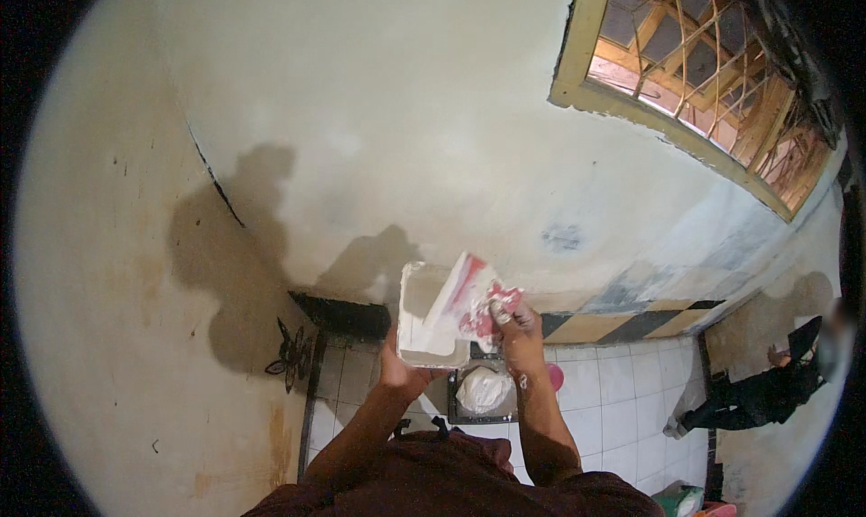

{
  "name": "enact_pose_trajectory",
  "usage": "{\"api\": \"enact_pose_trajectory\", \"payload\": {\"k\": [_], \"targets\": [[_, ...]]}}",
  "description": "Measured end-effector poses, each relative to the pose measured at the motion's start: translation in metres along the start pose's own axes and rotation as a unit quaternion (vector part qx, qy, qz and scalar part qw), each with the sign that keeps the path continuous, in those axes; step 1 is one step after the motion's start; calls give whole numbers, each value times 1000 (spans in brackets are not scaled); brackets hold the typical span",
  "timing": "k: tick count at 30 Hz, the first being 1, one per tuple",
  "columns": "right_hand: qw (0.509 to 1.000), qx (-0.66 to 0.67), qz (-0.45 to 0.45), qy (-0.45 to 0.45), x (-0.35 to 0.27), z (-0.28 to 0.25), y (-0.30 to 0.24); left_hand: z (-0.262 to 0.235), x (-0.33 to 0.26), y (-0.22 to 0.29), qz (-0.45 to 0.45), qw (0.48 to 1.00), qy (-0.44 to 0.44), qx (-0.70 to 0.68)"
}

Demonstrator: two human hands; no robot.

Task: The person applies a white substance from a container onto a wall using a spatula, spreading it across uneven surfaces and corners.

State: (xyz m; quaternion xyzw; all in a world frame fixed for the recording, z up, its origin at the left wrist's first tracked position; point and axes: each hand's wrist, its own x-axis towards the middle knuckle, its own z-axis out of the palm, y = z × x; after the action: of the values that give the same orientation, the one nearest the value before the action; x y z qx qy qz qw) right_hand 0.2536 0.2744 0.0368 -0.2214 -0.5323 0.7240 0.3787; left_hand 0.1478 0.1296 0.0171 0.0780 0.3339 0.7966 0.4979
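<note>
My left hand (401, 373) is closed around the lower left side of a white rectangular plastic tub (405, 314), holding it up in front of me. White paste (422, 338) lies in the bottom of the tub and coats its walls. In my right hand (518, 336) is a red putty scraper (468, 287), thickly smeared with white paste. Its wide blade leans over the tub's right side. White smears cover the right fingers and thumb. Whether the blade touches the tub's inner wall I cannot tell.
A cream wall (451, 156) with patchy paint and a crack rises ahead. At upper right is a grilled window (695, 75). On the tiled floor (622, 382), a white bag (483, 389) sits in a dark frame. A person (767, 386) in dark clothes is at right.
</note>
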Motion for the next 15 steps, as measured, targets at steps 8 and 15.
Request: {"api": "enact_pose_trajectory", "payload": {"k": [8,15], "targets": [[998,-15,56,-17,7,-44,26,24,9,-22,-1,999,-24,-21],[994,-5,108,-14,12,-87,51,26,12,-50,46,998,1,49]]}}
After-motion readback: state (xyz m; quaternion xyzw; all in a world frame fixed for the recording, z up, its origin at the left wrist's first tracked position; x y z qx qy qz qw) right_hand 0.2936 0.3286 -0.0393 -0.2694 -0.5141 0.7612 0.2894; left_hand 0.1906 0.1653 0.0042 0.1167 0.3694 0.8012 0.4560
